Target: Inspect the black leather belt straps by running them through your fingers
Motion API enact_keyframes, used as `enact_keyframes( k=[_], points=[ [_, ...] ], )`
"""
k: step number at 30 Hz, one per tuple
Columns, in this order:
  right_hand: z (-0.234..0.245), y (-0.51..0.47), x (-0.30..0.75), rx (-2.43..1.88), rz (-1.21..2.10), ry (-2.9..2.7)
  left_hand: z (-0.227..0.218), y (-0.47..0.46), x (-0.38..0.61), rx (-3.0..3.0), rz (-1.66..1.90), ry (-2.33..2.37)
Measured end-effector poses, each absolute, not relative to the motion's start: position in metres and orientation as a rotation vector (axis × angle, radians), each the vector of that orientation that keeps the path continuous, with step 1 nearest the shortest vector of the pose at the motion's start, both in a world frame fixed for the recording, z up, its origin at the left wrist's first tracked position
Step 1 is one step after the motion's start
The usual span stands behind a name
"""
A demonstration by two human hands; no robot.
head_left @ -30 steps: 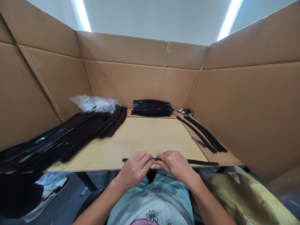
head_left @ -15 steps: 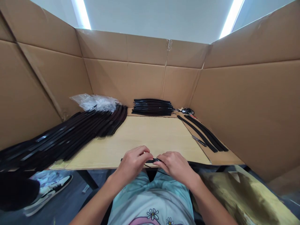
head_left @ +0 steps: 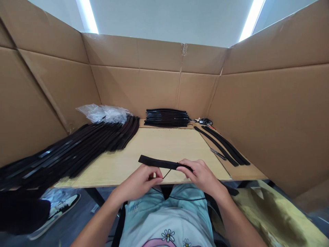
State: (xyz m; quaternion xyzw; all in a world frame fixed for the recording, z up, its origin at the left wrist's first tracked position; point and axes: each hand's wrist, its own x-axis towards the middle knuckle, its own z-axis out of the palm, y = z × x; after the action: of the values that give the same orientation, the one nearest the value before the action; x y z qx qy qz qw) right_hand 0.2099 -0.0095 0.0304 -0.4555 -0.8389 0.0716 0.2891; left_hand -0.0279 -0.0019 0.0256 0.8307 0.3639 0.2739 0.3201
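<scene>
- The black rubber strip (head_left: 159,163) has come up off the tabletop's front edge and now lies slantwise between the fingers, its free end reaching out past the left fingers (head_left: 155,172).
- The left hand (head_left: 137,183) is nearly closed, its fingers curled against the strip's underside; the right fingers (head_left: 185,167) lie curled over the strip's other end, gripping it from above.
- Both forearms angle inward from the body, wrists low, hands just apart.
- A thin dark cord (head_left: 167,174) runs down from the strip, just between the fingers.
- Ahead of the fingers lies the bare wood-grain tabletop (head_left: 159,145); further on sits a stack of black strips (head_left: 167,118).
- Left of the fingers lies a large fanned pile of strips (head_left: 77,151); right of them, two long strips (head_left: 221,145) and a metal-bladed tool (head_left: 218,154).
</scene>
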Motion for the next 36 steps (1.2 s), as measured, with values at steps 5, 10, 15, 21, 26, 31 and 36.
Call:
enact_keyframes(
  k=[5,10,15,21,26,31,36],
  points=[
    [0.031,-0.011,0.217,-1.074,0.116,-2.283,0.009,0.032,-0.046,1.686,0.722,0.802],
    [0.035,-0.013,0.216,-1.109,0.234,-2.518,0.008,0.043,-0.057,1.592,0.98,0.78],
    [0.028,-0.007,0.213,-1.293,0.192,-2.445,0.023,0.036,-0.062,1.735,1.08,0.793],
    [0.03,-0.004,0.212,-1.4,0.231,-2.325,0.032,0.025,-0.069,1.84,0.744,0.992],
    [0.021,-0.004,0.207,-1.411,0.159,-2.301,0.021,0.012,-0.045,1.648,0.459,1.01],
    [0.009,-0.001,0.204,-1.422,0.086,-2.316,0.008,0.002,-0.008,1.513,0.717,0.922],
    [0.008,-0.003,0.199,-1.401,0.094,-2.343,0.003,0.0,0.003,1.961,1.181,1.054]
  ],
)
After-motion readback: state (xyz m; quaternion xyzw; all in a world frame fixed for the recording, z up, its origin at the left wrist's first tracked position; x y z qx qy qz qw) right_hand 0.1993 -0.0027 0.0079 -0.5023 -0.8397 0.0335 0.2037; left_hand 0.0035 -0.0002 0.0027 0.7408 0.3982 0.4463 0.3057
